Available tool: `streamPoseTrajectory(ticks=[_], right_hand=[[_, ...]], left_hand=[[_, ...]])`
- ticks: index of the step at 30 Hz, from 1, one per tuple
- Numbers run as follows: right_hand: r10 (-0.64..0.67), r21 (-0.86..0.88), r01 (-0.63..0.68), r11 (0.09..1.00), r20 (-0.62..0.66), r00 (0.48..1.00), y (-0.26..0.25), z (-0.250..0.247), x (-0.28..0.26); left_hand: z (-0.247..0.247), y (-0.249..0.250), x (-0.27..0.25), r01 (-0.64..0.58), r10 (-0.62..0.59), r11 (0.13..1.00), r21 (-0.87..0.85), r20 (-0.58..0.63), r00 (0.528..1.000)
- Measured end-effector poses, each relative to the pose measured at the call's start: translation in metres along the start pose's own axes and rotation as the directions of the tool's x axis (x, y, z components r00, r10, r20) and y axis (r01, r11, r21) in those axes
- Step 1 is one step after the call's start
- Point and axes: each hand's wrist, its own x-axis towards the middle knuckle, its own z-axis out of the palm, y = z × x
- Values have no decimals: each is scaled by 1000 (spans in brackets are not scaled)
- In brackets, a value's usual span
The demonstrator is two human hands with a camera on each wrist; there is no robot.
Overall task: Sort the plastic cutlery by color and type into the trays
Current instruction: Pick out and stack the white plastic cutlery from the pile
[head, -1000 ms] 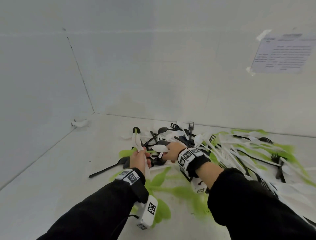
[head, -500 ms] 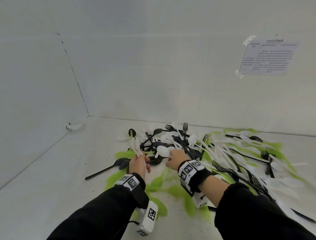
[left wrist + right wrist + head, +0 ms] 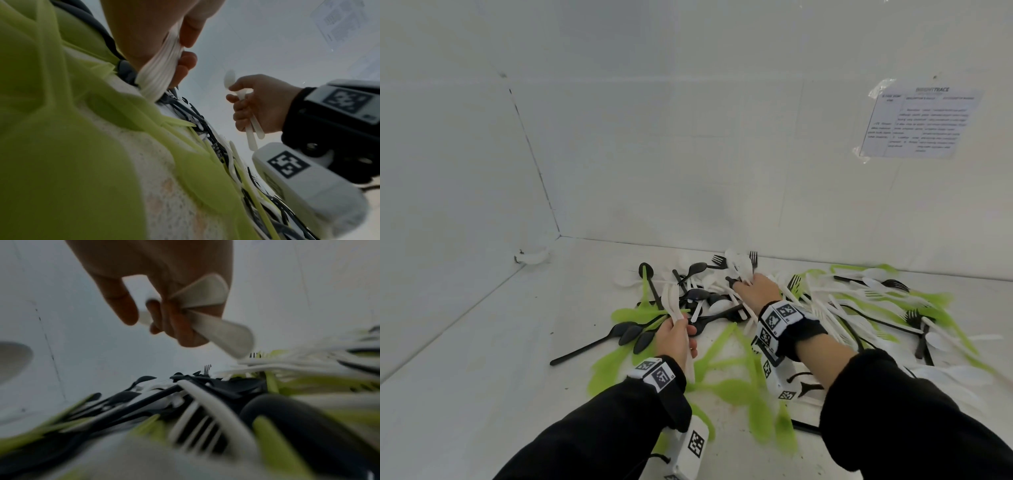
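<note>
Since a moment ago we are reaching our right hand deeper into the pile, fingers pinching white spoons. Our left hand is gripping a white bundle; tangled handles could be dragging wrong colors along

My sleeves are black; each wrist wears a black band with checkered tags and a white camera box.

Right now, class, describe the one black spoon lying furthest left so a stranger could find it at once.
Start at the cutlery pile on the white floor and go to its left edge, just left of the left hand. There the black spoon lies with its bowl among other black spoons and green pieces. Unlike them, its long handle sticks out alone over bare floor, pointing left and toward the camera.
</note>
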Motion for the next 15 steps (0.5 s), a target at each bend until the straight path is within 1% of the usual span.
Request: streamPoseTrajectory(ticks=[1, 3, 4, 7, 9, 11, 15], right_hand=[[-37, -96, 39, 995, 24, 999, -1, -1, 3], [-91, -280, 121, 952, 118, 989, -2, 2, 12], [-118, -341, 165, 926, 154, 981, -3, 4, 17], [-140, -476, 252, 843, 258, 956, -4, 12, 26], [-149, -540, 305, 785, 313, 938, -3, 18, 30], [-174, -567, 344, 749, 332, 927, -2, 22, 34], [-197, -556, 380, 740, 361, 912, -1, 23, 43]], left_hand=[[1, 0, 0, 3, -3, 1000, -1, 3, 1000], [4, -1, 1, 7, -7, 1000, -5, 13, 1000], [5, -1, 2, 7, -7, 1000, -5, 15, 1000], [8, -3, 7, 15, -15, 1000, -4, 12, 1000], [10, -4, 10, 20, -20, 1000, -12, 12, 1000], [12, -3, 13, 23, -23, 1000, -11, 9, 1000], [14, -4, 17, 21, -21, 1000, -10, 3, 1000]])
